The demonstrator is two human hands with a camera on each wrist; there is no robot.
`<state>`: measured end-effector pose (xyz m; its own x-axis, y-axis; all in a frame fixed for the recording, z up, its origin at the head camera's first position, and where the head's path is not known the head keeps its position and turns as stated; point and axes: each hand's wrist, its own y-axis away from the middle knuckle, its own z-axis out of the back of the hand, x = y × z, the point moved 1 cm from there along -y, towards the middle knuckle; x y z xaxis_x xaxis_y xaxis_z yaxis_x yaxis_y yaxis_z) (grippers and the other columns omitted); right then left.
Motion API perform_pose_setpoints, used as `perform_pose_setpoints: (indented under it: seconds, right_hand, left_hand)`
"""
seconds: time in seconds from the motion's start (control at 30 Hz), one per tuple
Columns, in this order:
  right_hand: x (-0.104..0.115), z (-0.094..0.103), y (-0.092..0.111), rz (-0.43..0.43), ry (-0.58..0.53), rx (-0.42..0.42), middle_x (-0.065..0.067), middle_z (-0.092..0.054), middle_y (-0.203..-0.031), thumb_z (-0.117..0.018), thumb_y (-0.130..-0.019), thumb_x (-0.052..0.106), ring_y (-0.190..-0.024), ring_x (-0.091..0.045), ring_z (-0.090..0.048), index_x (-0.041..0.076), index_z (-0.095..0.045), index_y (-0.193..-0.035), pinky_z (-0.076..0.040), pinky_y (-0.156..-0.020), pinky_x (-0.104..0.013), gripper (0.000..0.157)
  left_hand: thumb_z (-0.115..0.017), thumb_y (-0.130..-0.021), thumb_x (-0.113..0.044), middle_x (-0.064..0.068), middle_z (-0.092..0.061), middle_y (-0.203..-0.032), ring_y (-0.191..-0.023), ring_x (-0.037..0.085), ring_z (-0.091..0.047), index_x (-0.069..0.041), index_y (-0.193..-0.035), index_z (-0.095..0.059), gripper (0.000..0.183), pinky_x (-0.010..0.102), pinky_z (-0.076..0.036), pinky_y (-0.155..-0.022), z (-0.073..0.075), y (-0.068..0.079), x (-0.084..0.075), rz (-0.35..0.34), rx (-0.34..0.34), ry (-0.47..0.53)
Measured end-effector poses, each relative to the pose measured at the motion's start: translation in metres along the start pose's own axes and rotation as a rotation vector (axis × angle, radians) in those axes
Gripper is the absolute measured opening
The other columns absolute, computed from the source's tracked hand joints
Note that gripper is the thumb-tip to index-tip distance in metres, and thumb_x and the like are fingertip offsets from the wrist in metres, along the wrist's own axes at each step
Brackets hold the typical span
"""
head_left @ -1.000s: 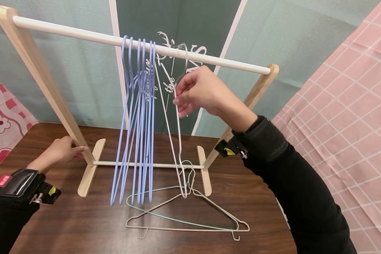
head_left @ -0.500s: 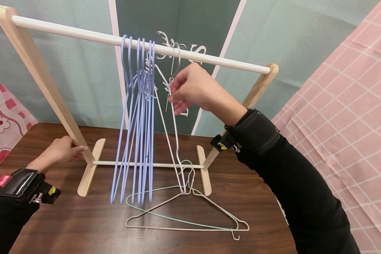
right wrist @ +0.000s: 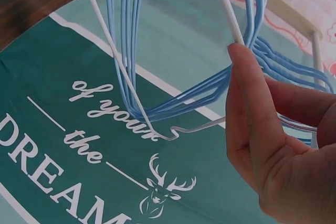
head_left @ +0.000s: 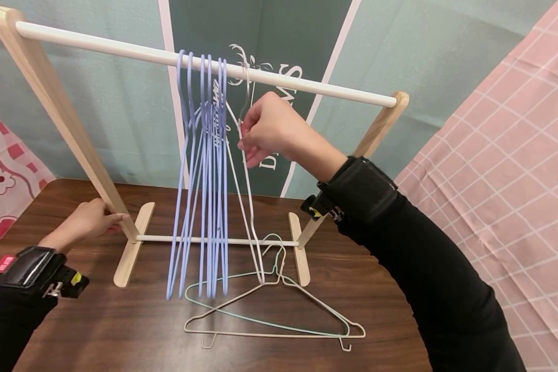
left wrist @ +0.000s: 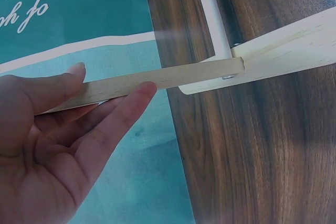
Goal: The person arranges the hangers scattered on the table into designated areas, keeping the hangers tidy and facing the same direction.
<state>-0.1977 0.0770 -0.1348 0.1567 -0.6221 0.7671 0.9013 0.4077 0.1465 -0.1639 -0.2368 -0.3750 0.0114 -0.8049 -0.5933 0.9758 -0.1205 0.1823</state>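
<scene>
My right hand (head_left: 272, 126) pinches a white wire hanger (head_left: 250, 201) near its shoulder, just below its silver hook (head_left: 247, 85). That hook is at the white rail (head_left: 330, 89) of a wooden rack. Left of it, several blue hangers (head_left: 203, 206) hang from the same rail. In the right wrist view, thumb and fingers close on the white wire, with the blue hangers (right wrist: 134, 66) behind. My left hand (head_left: 89, 219) grips the rack's left wooden post (head_left: 70, 124) low down; in the left wrist view the thumb and fingers lie on opposite sides of the post (left wrist: 184, 74).
On the brown table (head_left: 376, 299) in front of the rack lie a beige wire hanger (head_left: 260, 336) and a mint green hanger (head_left: 242, 315), overlapping. The rack's feet (head_left: 134, 245) stand on the table. Behind hangs a green curtain (head_left: 446, 46) with printed lettering.
My right hand has slid the white hanger leftward along the rail, closer to the blue hangers. The blue hangers' lower ends have swung slightly right. My left hand has stayed put.
</scene>
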Motion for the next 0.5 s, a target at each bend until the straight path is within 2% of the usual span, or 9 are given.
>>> perform_pose_setpoints:
  seconds: [0.33,0.5]
  right_hand:
    - [0.001,-0.0046,-0.0031,0.008,0.044,-0.008,-0.016,-0.057,-0.067,-0.062,-0.08,-0.009,-0.053,-0.022,-0.063,-0.008,-0.054,-0.073,-0.053,-0.055,-0.03,0.011]
    - [0.0004,-0.0068,-0.0037,0.014,0.028,-0.002,-0.019,-0.06,-0.068,-0.062,-0.08,-0.008,-0.055,-0.024,-0.064,-0.008,-0.055,-0.075,-0.053,-0.056,-0.031,0.009]
  left_hand:
    - [-0.053,-0.092,-0.017,0.0,-0.06,-0.06,-0.054,0.012,-0.056,0.015,-0.084,-0.062,0.034,0.03,-0.042,-0.049,-0.0003,0.0013,-0.0013,-0.021,-0.009,-0.024]
    - [-0.054,-0.092,-0.019,0.0,-0.06,-0.059,-0.054,0.012,-0.055,0.014,-0.083,-0.062,0.035,0.029,-0.041,-0.049,0.001,0.0023,-0.0015,-0.025,-0.005,-0.016]
